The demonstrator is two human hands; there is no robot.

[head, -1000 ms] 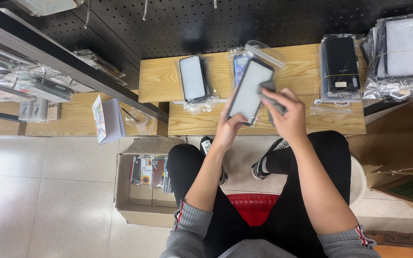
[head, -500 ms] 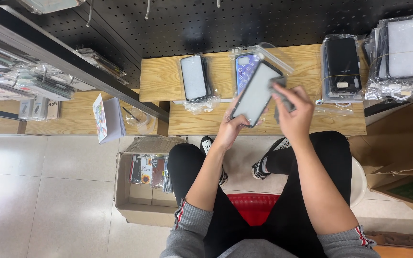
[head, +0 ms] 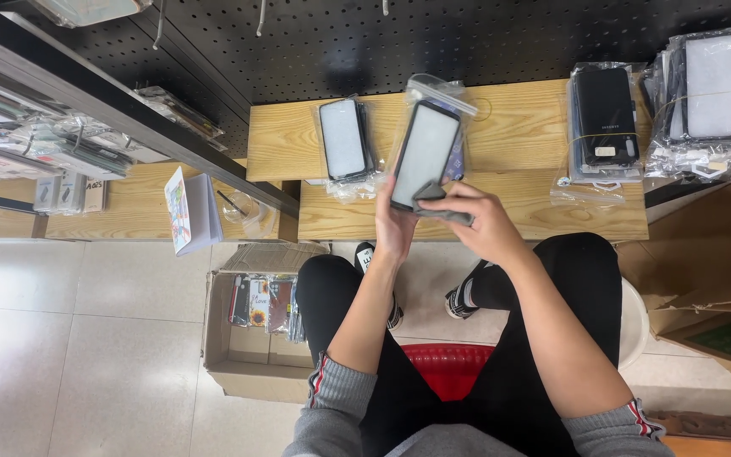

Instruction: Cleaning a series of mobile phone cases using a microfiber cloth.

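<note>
Grey cloth (head: 443,211) pinched in right hand (head: 484,222) grip, pressed against lower edge of phone case (head: 425,154). Left hand (head: 395,227) clamped around case bottom, held tilted above wooden worktop (head: 501,135), pale face up for wiping. Clear bag (head: 442,89) behind case. Beside: bagged case pile (head: 346,140) left, black bundle (head: 604,118) right. Cardboard box (head: 251,334) on floor by knee; nothing blocking hands.

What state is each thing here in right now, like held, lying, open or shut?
Phone case: held upright by the left hand.
Grey cloth: pinched in the right hand, against the case's lower edge.
Second phone case: lying flat on the wooden shelf.
Cardboard box: open, on the floor.
</note>
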